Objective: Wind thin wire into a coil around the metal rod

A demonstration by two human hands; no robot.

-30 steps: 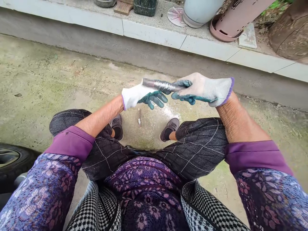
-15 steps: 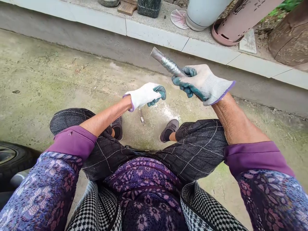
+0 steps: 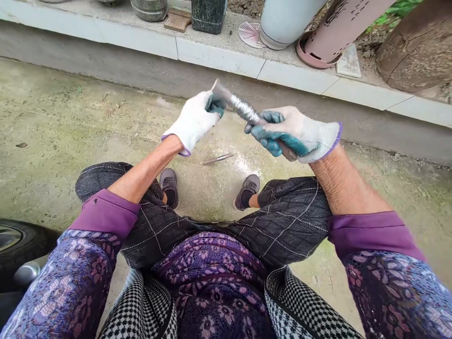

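Observation:
My right hand point(image 3: 282, 132), in a white glove with blue-green coated fingers, is wrapped around a metal pipe point(image 3: 221, 90) that slants up and left. Tight turns of shiny silvery wire point(image 3: 244, 109) cover the pipe's middle. Close by the pipe's far end is my left hand point(image 3: 197, 117), gloved alike, its fingers curled together. What lies within them is hidden, and I cannot tell whether they touch the pipe. Below the hands, a thin, slightly blurred stick-like piece point(image 3: 217, 159) shows against the concrete between my shoes; whether it lies there or hangs is unclear.
A low tiled ledge point(image 3: 219, 54) crosses ahead. On it stand a dark container point(image 3: 208, 16), a pale pot point(image 3: 287, 21), a pink perforated cylinder point(image 3: 339, 30) and a brown log-like block point(image 3: 416, 52). White powder point(image 3: 243, 165) marks the concrete floor. A wheel point(image 3: 21, 245) is at left.
My left hand has risen up and left to the pipe's far end. The pipe has shifted slightly left and down with my right hand. The stick-like piece has turned from steep to nearly level.

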